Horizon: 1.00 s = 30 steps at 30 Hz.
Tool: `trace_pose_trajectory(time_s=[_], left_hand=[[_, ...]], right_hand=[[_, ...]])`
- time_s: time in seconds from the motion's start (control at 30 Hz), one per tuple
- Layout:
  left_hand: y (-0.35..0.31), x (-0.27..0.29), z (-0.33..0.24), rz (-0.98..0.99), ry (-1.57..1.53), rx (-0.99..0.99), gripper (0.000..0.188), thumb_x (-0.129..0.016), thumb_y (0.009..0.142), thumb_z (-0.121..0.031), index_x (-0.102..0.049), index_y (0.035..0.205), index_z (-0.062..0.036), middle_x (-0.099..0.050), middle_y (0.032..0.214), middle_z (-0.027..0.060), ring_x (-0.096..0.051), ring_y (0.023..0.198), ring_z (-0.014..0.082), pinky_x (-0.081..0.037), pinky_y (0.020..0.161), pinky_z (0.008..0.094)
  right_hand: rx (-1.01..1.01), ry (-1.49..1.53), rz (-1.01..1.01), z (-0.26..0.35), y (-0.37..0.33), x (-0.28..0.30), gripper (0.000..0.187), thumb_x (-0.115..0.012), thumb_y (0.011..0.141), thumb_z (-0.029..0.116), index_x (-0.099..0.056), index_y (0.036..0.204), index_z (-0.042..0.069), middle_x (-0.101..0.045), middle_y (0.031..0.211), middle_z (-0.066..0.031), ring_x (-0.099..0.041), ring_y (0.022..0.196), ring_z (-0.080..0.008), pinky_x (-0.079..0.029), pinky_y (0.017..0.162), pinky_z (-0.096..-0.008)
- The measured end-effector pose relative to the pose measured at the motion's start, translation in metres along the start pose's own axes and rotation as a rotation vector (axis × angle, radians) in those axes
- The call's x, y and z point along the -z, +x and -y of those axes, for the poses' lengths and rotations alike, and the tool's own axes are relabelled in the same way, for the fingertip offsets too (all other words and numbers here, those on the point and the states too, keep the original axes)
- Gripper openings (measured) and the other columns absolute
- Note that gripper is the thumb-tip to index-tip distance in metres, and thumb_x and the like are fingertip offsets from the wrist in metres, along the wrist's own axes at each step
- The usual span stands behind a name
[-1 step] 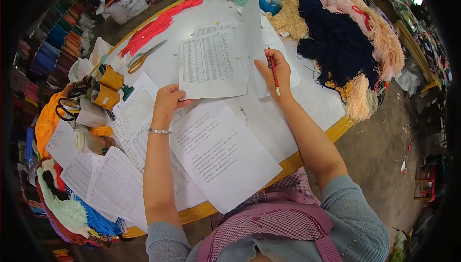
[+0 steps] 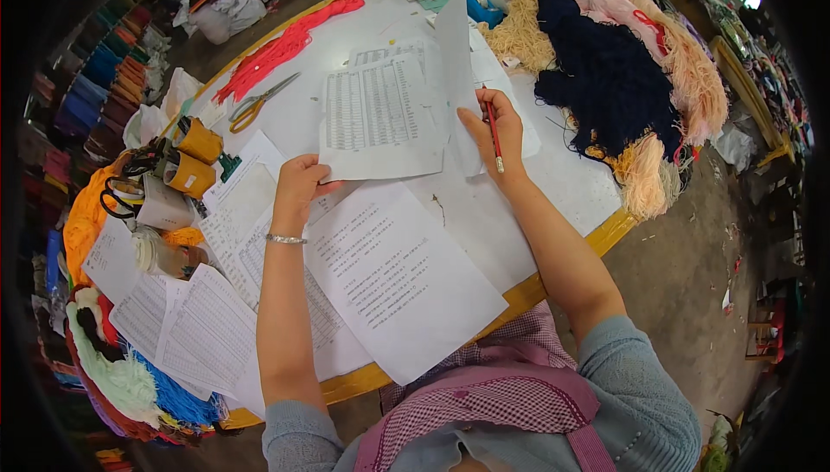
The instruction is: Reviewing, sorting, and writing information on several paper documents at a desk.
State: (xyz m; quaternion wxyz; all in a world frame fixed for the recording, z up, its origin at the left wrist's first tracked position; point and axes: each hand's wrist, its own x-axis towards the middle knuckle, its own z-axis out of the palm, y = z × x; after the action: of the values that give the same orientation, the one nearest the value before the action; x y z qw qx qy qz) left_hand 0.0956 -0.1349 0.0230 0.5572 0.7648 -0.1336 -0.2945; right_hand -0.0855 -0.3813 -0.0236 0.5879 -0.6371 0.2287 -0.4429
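My right hand (image 2: pixel 497 130) is closed narrowly around one thin red pencil (image 2: pixel 494 137), held upright between thumb and fingers, its tip pointing toward me. The same hand presses on the right edge of a flat white printed sheet (image 2: pixel 380 118), covered in dense rows of figures, which lies just left of the pencil. A second sheet stands curled up on edge at my fingertips. My left hand (image 2: pixel 298 185), with a thin metal bracelet (image 2: pixel 286 239) at the wrist, curls over the near left corner of that printed sheet, fingers pinching the paper edge.

Nearer to me lies another smooth white page (image 2: pixel 402 277) of typed lines, set at a slant, and further loose sheets fan out to the left; I cannot count them exactly. All rest on a round white table (image 2: pixel 536 213) with a yellow rim.

Far right, fluffy yarn lies heaped: one dark navy bundle (image 2: pixel 609 83) and peach skeins beside it. Far left lie one long red hank (image 2: pixel 285 44) and one pair of yellow-handled scissors (image 2: pixel 259 102).
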Motion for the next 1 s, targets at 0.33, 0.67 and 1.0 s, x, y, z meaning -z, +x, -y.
trace_pose_trajectory(time_s=[0.33,0.67,1.0], left_hand=[[-0.026,0.038,0.021,-0.160,-0.165,-0.082,0.028,-0.057,0.084,0.006,-0.063,0.111,0.0086,-0.068,0.093,0.0105,-0.068,0.080,0.0154,-0.062,0.071,0.0273],[-0.064,0.066,0.045,-0.183,-0.235,-0.054,0.033,-0.058,0.085,0.002,-0.060,0.118,0.0081,-0.068,0.099,0.0109,-0.068,0.085,0.0170,-0.062,0.076,0.0312],[-0.072,0.048,0.024,0.018,-0.376,-0.032,0.025,-0.050,0.089,0.001,-0.059,0.110,0.0124,-0.066,0.107,0.0173,-0.070,0.091,0.0228,-0.061,0.081,0.0314]], right_hand=[[0.067,-0.085,0.023,0.006,-0.010,-0.005,0.028,-0.074,0.083,0.006,-0.059,0.105,0.001,-0.053,0.087,0.0042,-0.044,0.076,-0.0053,-0.041,0.070,-0.0196],[0.187,-0.248,0.102,0.007,-0.008,-0.024,0.030,-0.076,0.081,0.008,-0.059,0.105,0.000,-0.059,0.090,0.0009,-0.049,0.077,-0.0079,-0.044,0.073,-0.0218],[0.373,-0.558,0.130,0.006,0.032,-0.045,0.037,-0.079,0.077,0.016,-0.064,0.107,0.002,-0.065,0.089,-0.0095,-0.061,0.079,-0.0221,-0.050,0.075,-0.0325]])
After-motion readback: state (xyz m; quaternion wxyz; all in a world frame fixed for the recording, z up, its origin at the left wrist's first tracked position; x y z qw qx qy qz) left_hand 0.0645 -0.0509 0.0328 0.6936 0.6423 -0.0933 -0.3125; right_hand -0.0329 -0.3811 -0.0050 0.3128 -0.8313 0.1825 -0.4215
